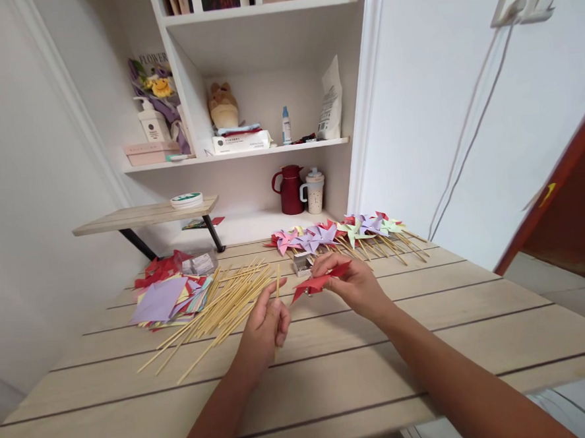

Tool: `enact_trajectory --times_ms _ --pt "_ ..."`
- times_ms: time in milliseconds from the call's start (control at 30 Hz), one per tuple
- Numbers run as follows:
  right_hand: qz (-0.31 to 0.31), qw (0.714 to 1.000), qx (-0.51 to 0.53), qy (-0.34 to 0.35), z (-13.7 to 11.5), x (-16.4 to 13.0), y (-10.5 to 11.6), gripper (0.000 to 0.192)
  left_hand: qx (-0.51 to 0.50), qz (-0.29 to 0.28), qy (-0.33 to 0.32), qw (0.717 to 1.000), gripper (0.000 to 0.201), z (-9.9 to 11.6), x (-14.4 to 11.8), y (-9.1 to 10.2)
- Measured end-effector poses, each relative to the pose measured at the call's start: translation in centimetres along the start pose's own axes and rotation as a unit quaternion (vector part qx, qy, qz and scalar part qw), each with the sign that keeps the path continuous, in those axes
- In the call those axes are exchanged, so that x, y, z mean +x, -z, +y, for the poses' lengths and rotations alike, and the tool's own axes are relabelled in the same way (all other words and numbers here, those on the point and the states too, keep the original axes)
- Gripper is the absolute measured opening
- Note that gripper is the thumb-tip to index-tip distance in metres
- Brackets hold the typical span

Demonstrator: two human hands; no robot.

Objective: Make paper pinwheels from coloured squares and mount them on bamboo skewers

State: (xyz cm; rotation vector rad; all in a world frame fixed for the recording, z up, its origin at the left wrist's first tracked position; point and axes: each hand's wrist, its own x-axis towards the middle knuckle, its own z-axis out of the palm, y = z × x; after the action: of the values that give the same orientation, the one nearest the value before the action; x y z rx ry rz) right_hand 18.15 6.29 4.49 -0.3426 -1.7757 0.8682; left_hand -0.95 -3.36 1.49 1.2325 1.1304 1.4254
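A thin wooden stick (278,282) stands nearly upright in my left hand (268,321), whose fingers are closed around it. Just right of the stick's top, my right hand (352,287) pinches a folded red paper pinwheel (316,283) by its edge. Stick and pinwheel are close but look apart. Left of my left hand lies a loose heap of wooden sticks (232,295). Beyond my right hand, several finished paper pinwheels (318,236) on sticks lie in a row, in purple, pink, green and red. A small clear box (302,264) sits behind the right fingers, partly hidden.
Coloured paper squares (161,300) are stacked at the left, with red paper (161,270) and a clear plastic box (199,263) behind them. A small raised stand (148,214) is at the back left. A dark red jug (291,191) and a cup (314,192) stand on the shelf behind.
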Motion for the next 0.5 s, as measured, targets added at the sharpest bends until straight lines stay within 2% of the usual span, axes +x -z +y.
enact_trajectory --times_ms 167,300,500 --pt "-0.006 1.0 0.001 -0.012 0.33 -0.13 0.15 0.01 0.001 0.025 -0.01 1.0 0.037 -0.06 0.15 0.03" --pt "-0.008 1.0 0.005 -0.011 0.33 -0.11 0.12 0.008 0.009 0.001 -0.003 1.0 0.038 0.4 -0.03 -0.1" --pt "-0.005 1.0 0.004 -0.019 -0.14 0.01 -0.05 0.013 0.019 -0.003 0.001 1.0 0.044 0.75 -0.29 -0.19"
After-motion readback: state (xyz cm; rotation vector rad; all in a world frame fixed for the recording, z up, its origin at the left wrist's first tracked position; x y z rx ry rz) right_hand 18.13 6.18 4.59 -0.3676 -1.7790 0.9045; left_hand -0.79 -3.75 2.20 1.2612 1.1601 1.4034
